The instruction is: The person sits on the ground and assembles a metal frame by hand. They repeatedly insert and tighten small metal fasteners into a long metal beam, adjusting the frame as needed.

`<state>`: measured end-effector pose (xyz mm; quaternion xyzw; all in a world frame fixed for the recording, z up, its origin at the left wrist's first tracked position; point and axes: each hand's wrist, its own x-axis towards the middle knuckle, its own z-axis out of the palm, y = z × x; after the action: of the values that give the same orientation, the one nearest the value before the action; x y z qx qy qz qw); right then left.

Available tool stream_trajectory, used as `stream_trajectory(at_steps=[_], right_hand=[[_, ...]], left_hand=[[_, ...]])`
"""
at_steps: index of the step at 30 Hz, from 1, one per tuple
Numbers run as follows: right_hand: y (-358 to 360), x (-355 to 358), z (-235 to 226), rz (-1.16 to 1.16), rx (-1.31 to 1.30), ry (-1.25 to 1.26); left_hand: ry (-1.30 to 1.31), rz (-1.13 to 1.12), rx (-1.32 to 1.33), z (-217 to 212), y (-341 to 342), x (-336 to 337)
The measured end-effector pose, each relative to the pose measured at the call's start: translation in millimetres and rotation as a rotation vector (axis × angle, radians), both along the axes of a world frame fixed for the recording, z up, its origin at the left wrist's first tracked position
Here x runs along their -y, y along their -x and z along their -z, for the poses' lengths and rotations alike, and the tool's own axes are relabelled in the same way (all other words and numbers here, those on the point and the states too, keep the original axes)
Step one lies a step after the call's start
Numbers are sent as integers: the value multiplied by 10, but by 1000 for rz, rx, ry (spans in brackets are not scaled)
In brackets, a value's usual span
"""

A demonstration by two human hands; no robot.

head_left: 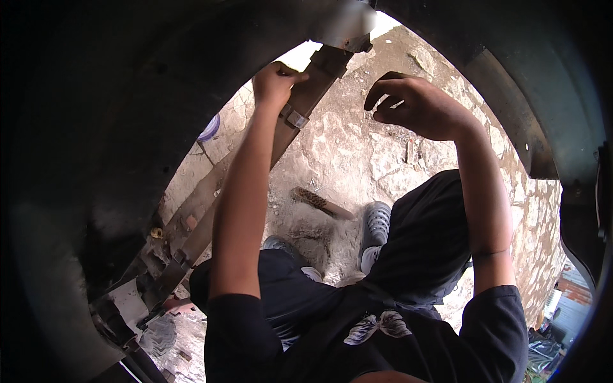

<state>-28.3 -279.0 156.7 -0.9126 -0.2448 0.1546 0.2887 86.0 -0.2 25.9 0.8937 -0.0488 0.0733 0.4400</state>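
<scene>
A long dark metal bar, which looks like a vehicle's leaf spring [305,96], runs slantwise past me, with a clamp [295,119] around it. My left hand [274,84] is at its upper part, fingers curled in and thumb reaching over the bar's edge. What those fingers hold, if anything, is hidden. To the right, apart from the bar, my right hand [418,105] hangs in the air above the ground, with nothing visible in it. Its fingers are loosely bent and apart.
Dark curved panels [83,127], like a wheel arch, surround me. A brush [322,203] with a wooden handle lies on the rough stone ground [338,140] near my shoes. A purple round object [209,127] is beyond the bar. Black plastic [543,351] lies at lower right.
</scene>
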Motion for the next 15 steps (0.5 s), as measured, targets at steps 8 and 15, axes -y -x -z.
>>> stream_trajectory(at_steps=[8,15], right_hand=[[9,-10,36,33,-34,-5],[-25,91,93,87,-82,-39]], left_hand=[[19,-34,-172,-2,217,-28],[3,-66,-63,-77,191,43]])
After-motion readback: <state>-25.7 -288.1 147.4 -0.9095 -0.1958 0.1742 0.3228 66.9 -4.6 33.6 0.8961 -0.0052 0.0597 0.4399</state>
